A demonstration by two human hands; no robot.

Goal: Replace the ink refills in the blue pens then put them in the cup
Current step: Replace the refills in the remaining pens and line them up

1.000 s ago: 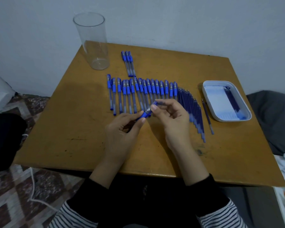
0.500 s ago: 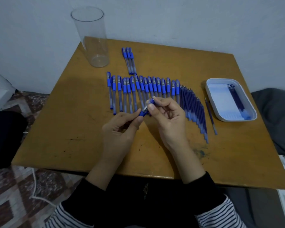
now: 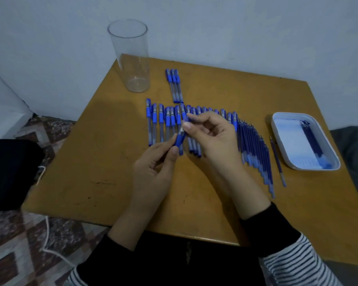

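The wooden desk [image 3: 103,162] carries a clear cup [image 3: 130,58], upright at its far left corner. Beside it lie three capped pens [image 3: 175,85]. Nearer, a row of blue pens [image 3: 161,124] lies side by side, then rightward a fan of refills [image 3: 254,149], a loose refill [image 3: 277,159] and a white tray [image 3: 293,115].
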